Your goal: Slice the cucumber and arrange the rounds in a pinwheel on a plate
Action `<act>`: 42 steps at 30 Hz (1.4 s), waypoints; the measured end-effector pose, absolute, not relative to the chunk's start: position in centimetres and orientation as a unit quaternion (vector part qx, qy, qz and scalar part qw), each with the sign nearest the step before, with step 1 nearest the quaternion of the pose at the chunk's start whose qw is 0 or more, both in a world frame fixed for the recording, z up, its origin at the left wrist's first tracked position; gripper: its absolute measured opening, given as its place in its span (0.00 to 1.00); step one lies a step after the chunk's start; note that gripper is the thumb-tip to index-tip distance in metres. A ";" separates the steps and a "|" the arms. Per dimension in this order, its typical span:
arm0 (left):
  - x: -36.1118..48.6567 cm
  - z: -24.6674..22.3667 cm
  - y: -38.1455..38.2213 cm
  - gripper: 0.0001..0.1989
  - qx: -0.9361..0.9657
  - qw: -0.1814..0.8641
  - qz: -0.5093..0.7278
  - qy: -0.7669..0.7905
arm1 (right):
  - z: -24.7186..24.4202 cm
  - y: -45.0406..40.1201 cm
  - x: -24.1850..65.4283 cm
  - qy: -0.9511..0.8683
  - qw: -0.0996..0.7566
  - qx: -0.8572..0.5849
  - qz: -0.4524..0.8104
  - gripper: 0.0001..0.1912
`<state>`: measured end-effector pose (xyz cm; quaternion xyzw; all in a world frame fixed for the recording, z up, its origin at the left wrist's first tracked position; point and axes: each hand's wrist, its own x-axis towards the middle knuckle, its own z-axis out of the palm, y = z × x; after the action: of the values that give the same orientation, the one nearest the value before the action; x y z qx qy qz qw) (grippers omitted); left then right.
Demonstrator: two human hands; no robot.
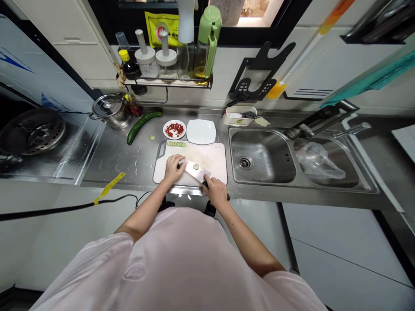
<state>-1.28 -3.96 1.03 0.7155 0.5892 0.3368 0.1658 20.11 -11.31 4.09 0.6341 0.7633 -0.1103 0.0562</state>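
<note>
Steadying the cucumber [178, 166] was done by the curled left hand [173, 169], pressed down on it, while the cleaver [196, 171] was gripped tight in the closed right hand [215, 192] — for control, seemingly — on the cutting board [210, 157], cucumber rounds [177, 144] being lined along its far edge.

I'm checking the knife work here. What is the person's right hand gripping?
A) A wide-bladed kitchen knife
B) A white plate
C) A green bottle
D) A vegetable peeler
A. The right hand grips the handle of a wide-bladed kitchen knife, whose blade lies over the cutting board.
</note>
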 end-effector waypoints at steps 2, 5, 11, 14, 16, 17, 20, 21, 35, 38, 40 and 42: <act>-0.2 2.3 -3.9 0.16 0.764 0.166 0.281 0.557 | 4.0 -11.3 20.1 0.766 0.055 0.631 -0.108 0.23; 1.0 3.5 -3.8 0.14 0.803 0.173 0.218 0.527 | 4.0 -11.3 20.0 0.773 0.055 0.623 -0.106 0.24; 1.6 3.9 -3.2 0.10 0.807 0.222 0.189 0.513 | 4.0 -11.3 20.2 0.777 0.062 0.617 -0.112 0.23; 1.7 3.6 -2.8 0.07 0.784 0.243 0.216 0.529 | 3.8 -11.2 20.4 0.769 0.062 0.625 -0.118 0.22; 1.5 3.0 -2.3 0.06 0.745 0.258 0.253 0.561 | 3.6 -11.2 20.5 0.755 0.062 0.639 -0.133 0.21; 1.3 2.6 -1.9 0.07 0.716 0.266 0.279 0.583 | 3.5 -11.2 20.6 0.744 0.062 0.649 -0.142 0.20; 0.4 1.0 -0.1 0.08 0.601 0.287 0.357 0.654 | 3.2 -11.0 21.0 0.707 0.055 0.684 -0.170 0.18; 0.0 0.5 0.7 0.08 0.568 0.293 0.375 0.671 | 3.2 -10.9 21.1 0.696 0.051 0.694 -0.177 0.18; 0.6 -1.6 8.3 0.10 0.581 0.222 0.288 0.728 | 3.7 -9.0 20.9 0.645 0.075 0.727 -0.225 0.19; 0.6 -1.9 8.7 0.12 0.590 0.210 0.264 0.733 | 3.6 -8.9 20.9 0.644 0.083 0.725 -0.229 0.20; 0.4 -2.0 8.9 0.12 0.610 0.206 0.261 0.719 | 3.5 -8.8 21.0 0.645 0.081 0.724 -0.230 0.20; 0.1 -2.0 8.9 0.13 0.638 0.206 0.265 0.693 | 3.3 -8.8 21.1 0.650 0.073 0.721 -0.229 0.19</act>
<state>0.10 8.89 -2.01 0.6383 0.6928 0.2651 0.2059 21.12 -8.78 3.28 0.7212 0.6498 -0.2286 0.0733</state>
